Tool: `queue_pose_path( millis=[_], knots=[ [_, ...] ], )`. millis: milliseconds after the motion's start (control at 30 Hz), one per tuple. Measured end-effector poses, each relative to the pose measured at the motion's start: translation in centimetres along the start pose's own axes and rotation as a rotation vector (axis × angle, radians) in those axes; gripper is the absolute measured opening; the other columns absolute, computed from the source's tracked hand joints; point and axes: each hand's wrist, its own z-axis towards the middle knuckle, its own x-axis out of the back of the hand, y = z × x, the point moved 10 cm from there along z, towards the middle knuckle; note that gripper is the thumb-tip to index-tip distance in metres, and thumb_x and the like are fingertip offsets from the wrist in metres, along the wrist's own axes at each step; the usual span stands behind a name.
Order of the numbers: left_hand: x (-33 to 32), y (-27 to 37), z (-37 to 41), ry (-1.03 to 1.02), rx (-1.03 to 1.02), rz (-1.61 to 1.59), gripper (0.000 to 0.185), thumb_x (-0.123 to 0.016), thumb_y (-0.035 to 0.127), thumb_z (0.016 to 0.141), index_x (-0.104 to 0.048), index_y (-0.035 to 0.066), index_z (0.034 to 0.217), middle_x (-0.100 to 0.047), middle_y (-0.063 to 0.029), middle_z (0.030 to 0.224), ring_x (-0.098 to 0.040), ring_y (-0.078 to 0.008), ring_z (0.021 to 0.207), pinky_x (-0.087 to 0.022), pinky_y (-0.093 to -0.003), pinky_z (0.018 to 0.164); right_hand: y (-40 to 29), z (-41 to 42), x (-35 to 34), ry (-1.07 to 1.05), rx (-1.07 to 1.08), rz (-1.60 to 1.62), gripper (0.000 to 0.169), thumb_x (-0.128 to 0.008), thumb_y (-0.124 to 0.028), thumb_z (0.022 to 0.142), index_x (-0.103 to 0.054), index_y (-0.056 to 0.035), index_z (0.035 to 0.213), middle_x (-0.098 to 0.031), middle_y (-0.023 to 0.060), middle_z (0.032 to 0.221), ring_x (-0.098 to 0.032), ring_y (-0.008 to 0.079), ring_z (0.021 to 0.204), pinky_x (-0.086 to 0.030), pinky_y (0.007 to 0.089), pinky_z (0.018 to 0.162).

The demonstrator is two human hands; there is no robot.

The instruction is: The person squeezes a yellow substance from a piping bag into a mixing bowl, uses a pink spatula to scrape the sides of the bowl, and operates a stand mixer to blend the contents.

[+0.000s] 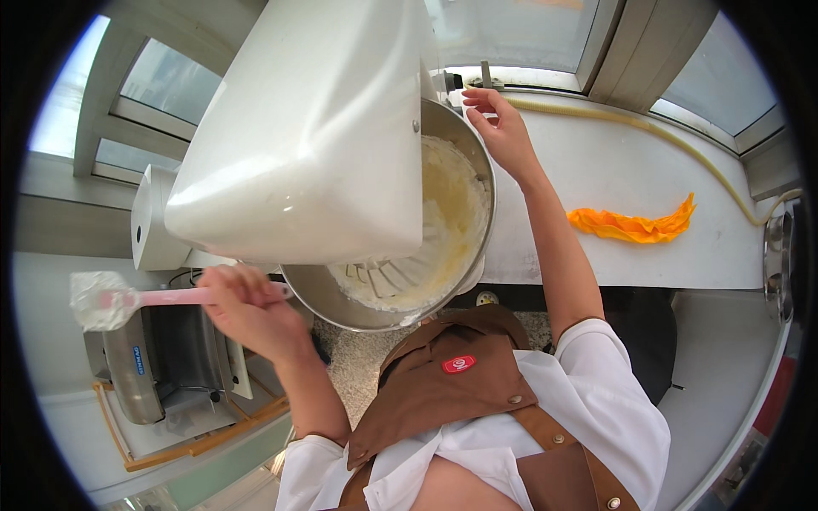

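Observation:
My left hand (252,310) grips the pink handle of a spatula (172,296), held out to the left of the mixer. White cream-like mixture coats the spatula's head. A large white stand mixer (307,166) stands before me, its head covering much of the steel mixing bowl (489,217). Inside the bowl, a wire whisk (383,274) sits in a pale yellow and white mixture (450,191). My right hand (505,131) is raised beside the bowl's far right rim with nothing visible in it, fingers slightly bent. Close to its fingertips is a black knob (453,81).
A crumpled orange sheet (632,225) lies on the white counter (543,153) at right. A ribbed cream hose (613,118) runs below the windows. On the left are a steel machine (134,370), a wooden frame (208,441) and a white appliance (153,217). Steel bowls (778,265) stand far right.

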Motion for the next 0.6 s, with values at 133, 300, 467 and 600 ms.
queue_pose_path(
  millis=[133, 300, 467, 600],
  knots=[
    [-1.9, 3.7, 3.1, 0.025, -0.092, -0.049, 0.037, -0.045, 0.021, 0.101, -0.03, 0.013, 0.068, -0.026, 0.0042, 0.061, -0.023, -0.0066, 0.052, -0.02, -0.0214, 0.046, -2.7, -0.6, -0.2, 0.018, 0.084, 0.011, 0.022, -0.057, -0.01, 0.091, -0.065, -0.0059, 0.111, -0.067, 0.0051, 0.109, -0.062, 0.0153, 0.096, -0.049, 0.0288, 0.08],
    [-4.8, 6.4, 5.1, -0.081, -0.198, -0.047, 0.037, -0.045, 0.024, 0.101, -0.03, 0.013, 0.069, -0.026, 0.0048, 0.065, -0.025, -0.0076, 0.058, -0.028, -0.0239, 0.055, -4.5, -2.5, -1.4, -0.03, 0.044, 0.155, 0.028, -0.052, -0.004, 0.093, -0.066, -0.0067, 0.116, -0.067, 0.0056, 0.111, -0.062, 0.0151, 0.101, -0.048, 0.0284, 0.085],
    [-8.2, 6.3, 4.2, -0.051, -0.217, -0.025, 0.037, -0.041, 0.023, 0.101, -0.028, 0.012, 0.068, -0.026, 0.0027, 0.066, -0.028, -0.0088, 0.061, -0.031, -0.0238, 0.061, -4.7, -3.2, -1.4, -0.037, 0.063, 0.198, 0.034, -0.047, -0.001, 0.093, -0.063, -0.0059, 0.123, -0.063, 0.0071, 0.115, -0.06, 0.016, 0.103, -0.047, 0.0286, 0.09],
    [-7.9, 5.7, 4.6, -0.133, -0.199, 0.016, 0.031, -0.04, 0.026, 0.101, -0.035, 0.011, 0.074, -0.035, 0.0017, 0.072, -0.039, -0.0106, 0.069, -0.038, -0.0273, 0.07, -5.1, -3.6, -1.7, -0.047, 0.089, 0.166, 0.037, -0.046, 0.001, 0.093, -0.062, -0.0063, 0.125, -0.061, 0.008, 0.117, -0.059, 0.0173, 0.105, -0.046, 0.0289, 0.092]
  ],
)
